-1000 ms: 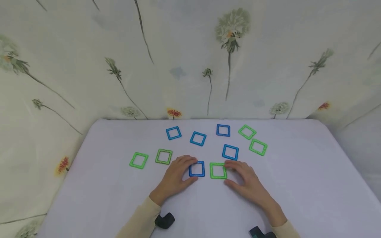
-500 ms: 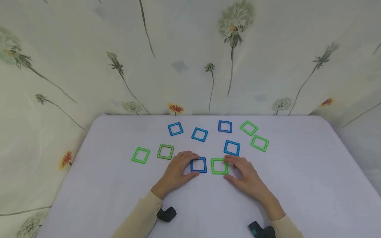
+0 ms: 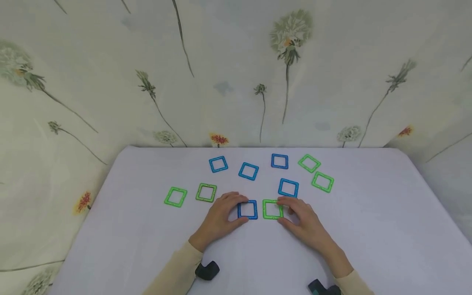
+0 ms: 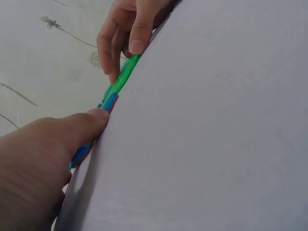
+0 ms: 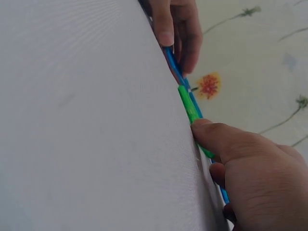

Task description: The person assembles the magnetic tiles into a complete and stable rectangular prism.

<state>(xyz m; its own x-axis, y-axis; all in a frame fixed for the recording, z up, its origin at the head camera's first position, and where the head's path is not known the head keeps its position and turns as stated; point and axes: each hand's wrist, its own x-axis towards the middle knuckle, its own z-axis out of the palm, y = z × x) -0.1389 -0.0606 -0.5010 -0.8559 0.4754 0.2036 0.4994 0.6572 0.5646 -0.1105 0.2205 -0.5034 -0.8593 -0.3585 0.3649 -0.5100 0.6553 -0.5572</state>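
In the head view my left hand (image 3: 219, 218) pinches a hollow blue square magnetic tile (image 3: 255, 209) between thumb and fingers, at its near and far edges. Across a narrow gap, my right hand (image 3: 307, 224) holds a hollow green square magnetic tile (image 3: 264, 209) the same way by its right part. Both tiles lie flat on the white tabletop, side by side. The left wrist view shows my thumb on the near edge of the blue tile (image 4: 109, 102). From the right wrist, my other thumb presses the edge of the green tile (image 5: 188, 102).
Further back lie loose blue tiles (image 3: 218, 164) and green tiles (image 3: 309, 163), several in all. One blue tile (image 3: 288, 187) sits just beyond my right fingers. A green tile (image 3: 206, 192) lies left of my left hand. A flowered cloth (image 3: 221, 82) hangs behind the white table (image 3: 121, 229).
My right thumb and fingers have come in over the green tile's edges. The left hand stays at the blue tile. The whole head view has shifted slightly.
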